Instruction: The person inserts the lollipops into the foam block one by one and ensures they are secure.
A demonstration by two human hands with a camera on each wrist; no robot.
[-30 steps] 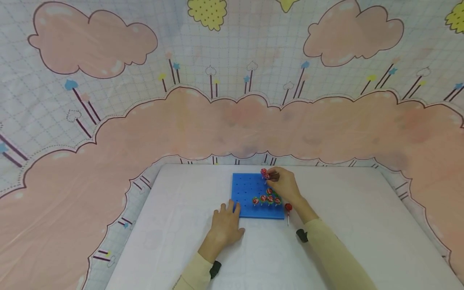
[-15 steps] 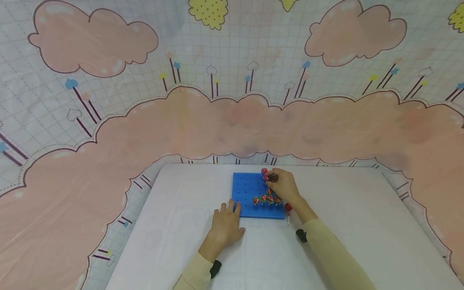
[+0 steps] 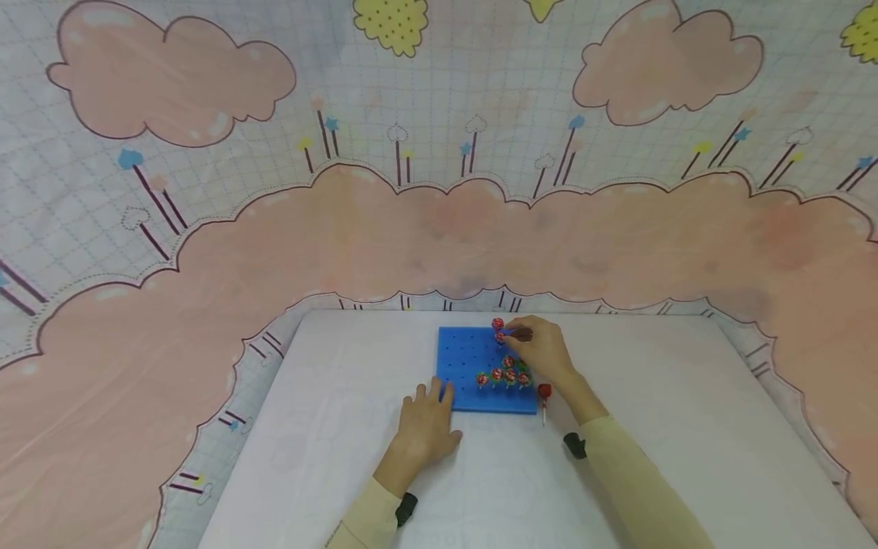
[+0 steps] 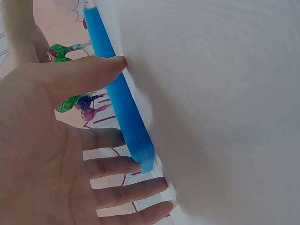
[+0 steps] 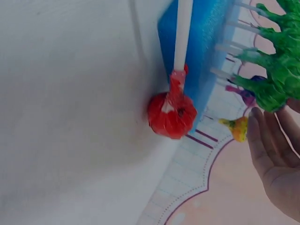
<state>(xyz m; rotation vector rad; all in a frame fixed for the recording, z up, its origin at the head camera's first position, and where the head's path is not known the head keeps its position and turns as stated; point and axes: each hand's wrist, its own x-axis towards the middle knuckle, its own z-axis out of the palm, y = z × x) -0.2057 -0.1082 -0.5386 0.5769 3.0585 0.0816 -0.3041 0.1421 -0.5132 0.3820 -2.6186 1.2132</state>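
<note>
A blue board with rows of holes (image 3: 466,354) lies on the white table. My right hand (image 3: 545,351) pinches a lollipop (image 3: 500,338) between thumb and fingers over the board's back right part; its stick end is hidden. Just behind it stands another lollipop (image 3: 498,323). Several green-wrapped lollipops (image 5: 274,70) stand upright in the board's front right part. My left hand (image 3: 421,431) rests at the board's front left corner, fingers extended; in the left wrist view they touch the board's edge (image 4: 124,108).
A red lollipop (image 3: 545,391) lies on the table just right of the board, its white stick toward the front. A yellow lollipop (image 5: 236,129) shows near my right fingers in the right wrist view. Behind the table hangs a cloud-patterned cloth (image 3: 439,236).
My right hand has shifted the pinched lollipop slightly left and down toward the board. My left hand stays where it was.
</note>
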